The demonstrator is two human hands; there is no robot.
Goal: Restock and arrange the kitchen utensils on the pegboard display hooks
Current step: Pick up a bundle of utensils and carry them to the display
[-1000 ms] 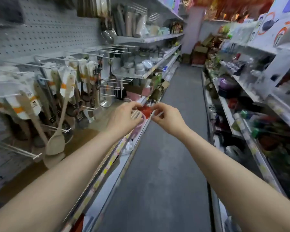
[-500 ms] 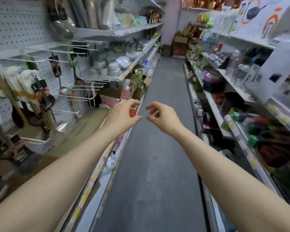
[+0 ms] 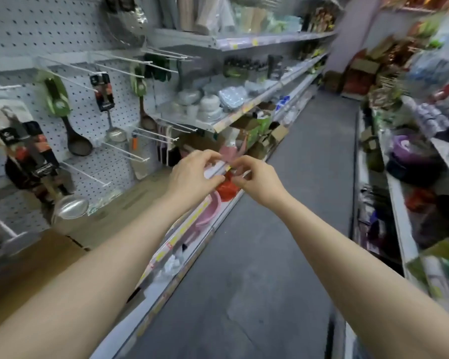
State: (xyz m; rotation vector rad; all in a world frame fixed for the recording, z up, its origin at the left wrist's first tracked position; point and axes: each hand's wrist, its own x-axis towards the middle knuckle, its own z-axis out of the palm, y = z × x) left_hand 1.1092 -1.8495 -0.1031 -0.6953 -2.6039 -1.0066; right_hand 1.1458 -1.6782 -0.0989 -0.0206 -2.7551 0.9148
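- My left hand (image 3: 195, 172) and right hand (image 3: 255, 178) meet fingertip to fingertip above the shelf edge (image 3: 182, 231), with the fingers of both curled.
- A small red thing (image 3: 226, 189) shows just under both thumbs. I cannot tell whether either hand grips it or whether it lies on the shelf below.
- The utensils hang on the pegboard (image 3: 24, 29), left of my left hand and well apart from it: a dark ladle (image 3: 78, 145), a steel ladle (image 3: 116, 133), and a large steel ladle (image 3: 71, 207) lower down, nearer me.
- A wire hook (image 3: 125, 151) juts toward the aisle between those ladles and my left hand.
- Blur smears the packaging labels, and the frame edge cuts off the far-left utensils.
- The aisle floor (image 3: 270, 242) runs open between the two shelf rows, to the right of and below my hands.
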